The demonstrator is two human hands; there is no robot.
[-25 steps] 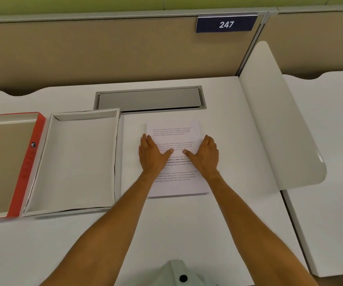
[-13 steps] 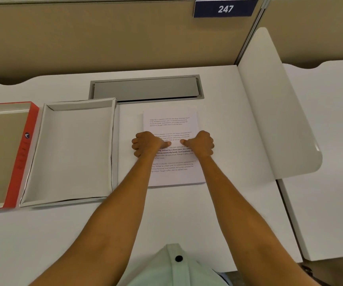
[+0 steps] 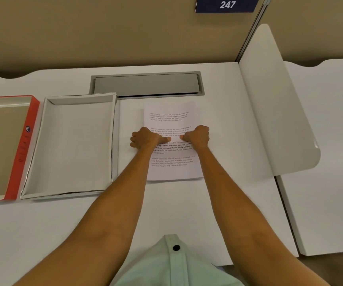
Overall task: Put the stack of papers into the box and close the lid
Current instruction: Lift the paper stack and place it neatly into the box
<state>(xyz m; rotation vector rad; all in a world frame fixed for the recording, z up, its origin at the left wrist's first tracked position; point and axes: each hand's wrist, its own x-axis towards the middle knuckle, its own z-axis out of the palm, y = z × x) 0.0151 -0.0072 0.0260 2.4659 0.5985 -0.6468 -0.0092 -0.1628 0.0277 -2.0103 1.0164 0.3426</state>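
Observation:
A stack of papers (image 3: 170,116) with printed text lies flat on the white desk (image 3: 63,223), a little right of centre. My left hand (image 3: 145,138) is curled around the stack's left edge and my right hand (image 3: 197,136) around its right edge. Both thumbs press on the top sheet and nearly meet in the middle. Just left of the stack sits the open white box (image 3: 71,145), with nothing inside. Its red-edged lid (image 3: 25,145) lies upside down at the far left, partly cut off by the frame.
A grey cable hatch (image 3: 145,84) is set into the desk behind the papers. A white curved divider (image 3: 269,100) stands to the right, with a second desk (image 3: 331,162) beyond it. A beige partition with a sign reading 247 (image 3: 227,4) closes the back.
Both hands went from lying flat on the top sheet to curling into fists at the stack's side edges. The camera tilted further down. The stack has not moved.

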